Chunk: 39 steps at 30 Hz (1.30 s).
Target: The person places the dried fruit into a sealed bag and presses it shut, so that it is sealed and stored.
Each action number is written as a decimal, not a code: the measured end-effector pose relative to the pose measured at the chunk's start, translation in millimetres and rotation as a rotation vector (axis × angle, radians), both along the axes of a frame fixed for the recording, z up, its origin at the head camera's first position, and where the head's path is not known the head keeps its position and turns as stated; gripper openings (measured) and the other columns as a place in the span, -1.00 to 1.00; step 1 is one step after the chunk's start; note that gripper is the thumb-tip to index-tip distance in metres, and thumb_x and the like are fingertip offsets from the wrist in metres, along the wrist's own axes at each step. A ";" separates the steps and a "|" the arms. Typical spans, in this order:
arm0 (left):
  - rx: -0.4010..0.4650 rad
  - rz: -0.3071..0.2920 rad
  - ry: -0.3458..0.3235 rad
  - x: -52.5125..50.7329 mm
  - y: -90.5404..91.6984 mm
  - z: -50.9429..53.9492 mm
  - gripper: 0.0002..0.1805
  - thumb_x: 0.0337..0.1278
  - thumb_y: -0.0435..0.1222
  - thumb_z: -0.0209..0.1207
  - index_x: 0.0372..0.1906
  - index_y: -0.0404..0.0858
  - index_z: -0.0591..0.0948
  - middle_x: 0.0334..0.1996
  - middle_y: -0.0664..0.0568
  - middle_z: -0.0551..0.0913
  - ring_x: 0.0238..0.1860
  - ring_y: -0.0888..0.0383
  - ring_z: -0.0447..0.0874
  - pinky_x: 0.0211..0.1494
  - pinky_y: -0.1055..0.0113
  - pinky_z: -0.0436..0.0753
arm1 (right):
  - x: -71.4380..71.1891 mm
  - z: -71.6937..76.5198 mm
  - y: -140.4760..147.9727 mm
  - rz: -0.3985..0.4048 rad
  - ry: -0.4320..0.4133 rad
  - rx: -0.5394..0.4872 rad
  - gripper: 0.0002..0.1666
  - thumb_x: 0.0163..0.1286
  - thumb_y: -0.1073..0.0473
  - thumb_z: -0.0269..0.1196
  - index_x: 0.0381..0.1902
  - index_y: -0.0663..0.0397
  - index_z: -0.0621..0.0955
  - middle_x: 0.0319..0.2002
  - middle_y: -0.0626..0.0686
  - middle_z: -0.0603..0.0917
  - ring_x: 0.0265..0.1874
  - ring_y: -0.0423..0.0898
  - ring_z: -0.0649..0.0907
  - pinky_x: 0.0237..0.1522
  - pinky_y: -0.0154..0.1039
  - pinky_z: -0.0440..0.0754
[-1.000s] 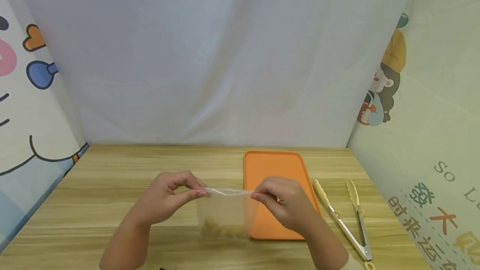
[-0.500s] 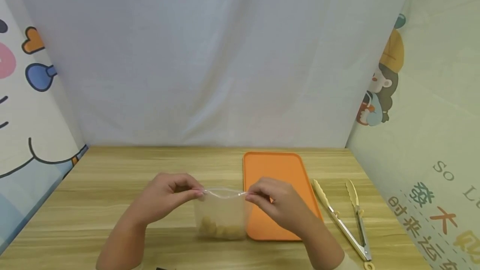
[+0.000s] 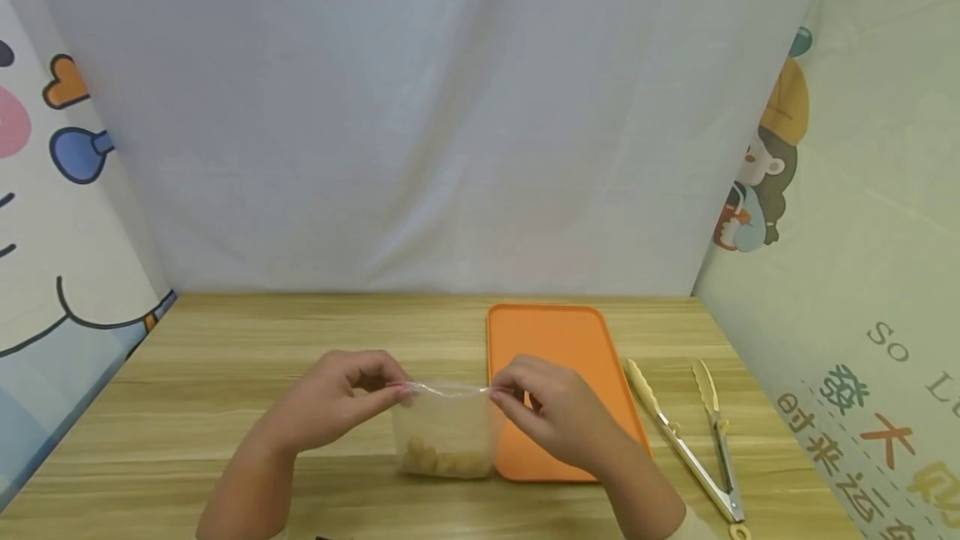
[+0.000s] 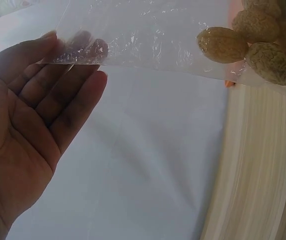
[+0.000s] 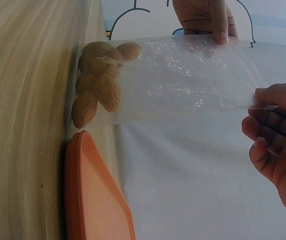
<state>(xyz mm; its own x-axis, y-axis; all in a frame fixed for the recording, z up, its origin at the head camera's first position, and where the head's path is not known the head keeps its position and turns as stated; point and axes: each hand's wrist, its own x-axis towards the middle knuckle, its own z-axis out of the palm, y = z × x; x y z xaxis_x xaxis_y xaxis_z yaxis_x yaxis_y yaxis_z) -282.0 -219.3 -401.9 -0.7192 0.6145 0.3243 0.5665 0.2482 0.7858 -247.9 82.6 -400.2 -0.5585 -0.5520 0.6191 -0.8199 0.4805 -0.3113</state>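
A clear zip bag (image 3: 442,423) hangs upright between my hands, low in the middle of the head view. Several wrinkled brown oval pieces (image 5: 103,85), like nuts or dried fruit, lie at its bottom. My left hand (image 3: 337,398) pinches the top left corner between thumb and fingers. The opposite top corner is pinched by my right hand (image 3: 562,407). Between them the bag's mouth is a thin, slightly bowed line. In the left wrist view the same pieces (image 4: 272,62) show through the plastic near the wooden table (image 4: 255,165).
An orange tray (image 3: 547,340) lies flat just right of the bag, partly under my right hand. Further right, metal tongs (image 3: 693,461) with cream tips lie spread on the table. A pale curtain (image 3: 375,123) stands behind, with printed cloths on both sides.
Both hands keep their pinch on the bag. Its top edge has shifted slightly left over the second. The mouth gaped more half a second ago and is narrower now.
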 end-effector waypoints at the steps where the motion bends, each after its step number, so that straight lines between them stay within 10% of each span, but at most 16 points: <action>1: 0.000 -0.001 0.009 0.2 0.2 0.0 -0.92 0.29 -0.13 0.24 -0.27 -0.01 0.68 -0.34 0.16 0.73 -0.30 0.15 0.70 -0.22 0.32 0.65 | 0.2 0.1 -0.1 0.000 0.003 -0.001 -0.92 0.46 0.16 0.20 -0.26 -0.05 0.63 -0.39 -0.25 0.57 -0.45 -0.41 0.47 -0.50 -0.62 0.40; 13: 0.015 -0.018 0.135 1.6 2.4 0.5 -0.95 0.31 -0.19 0.21 -0.29 0.02 0.65 -0.37 0.20 0.71 -0.36 0.18 0.67 -0.27 0.36 0.61 | 0.8 0.7 -1.6 0.004 0.056 -0.001 -0.93 0.46 0.17 0.20 -0.28 -0.11 0.59 -0.40 -0.25 0.57 -0.47 -0.41 0.46 -0.50 -0.64 0.37; 23: -0.003 -0.007 0.052 0.5 5.4 -2.9 -0.95 0.30 -0.17 0.23 -0.31 0.02 0.64 -0.37 0.18 0.69 -0.33 0.24 0.66 -0.27 0.34 0.62 | 1.6 -1.0 -2.7 0.024 0.026 -0.016 -0.93 0.45 0.20 0.19 -0.27 -0.10 0.58 -0.39 -0.24 0.56 -0.45 -0.41 0.47 -0.52 -0.57 0.44; 39: 0.027 -0.051 0.135 -0.5 11.8 -6.0 -0.95 0.29 -0.33 0.22 -0.27 -0.09 0.64 -0.39 0.17 0.68 -0.36 0.28 0.63 -0.27 0.35 0.63 | 3.0 -0.9 -3.5 0.011 0.021 0.001 -0.93 0.47 0.18 0.15 -0.25 -0.10 0.57 -0.40 -0.24 0.53 -0.47 -0.42 0.44 -0.49 -0.60 0.41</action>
<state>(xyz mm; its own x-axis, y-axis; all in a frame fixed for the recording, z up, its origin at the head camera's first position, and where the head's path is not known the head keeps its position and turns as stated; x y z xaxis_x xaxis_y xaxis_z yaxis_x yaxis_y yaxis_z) -282.5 -207.5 -407.9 -0.6361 0.6387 0.4329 0.6787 0.1963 0.7077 -245.0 79.1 -401.1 -0.5395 -0.5587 0.6299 -0.8314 0.4720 -0.2934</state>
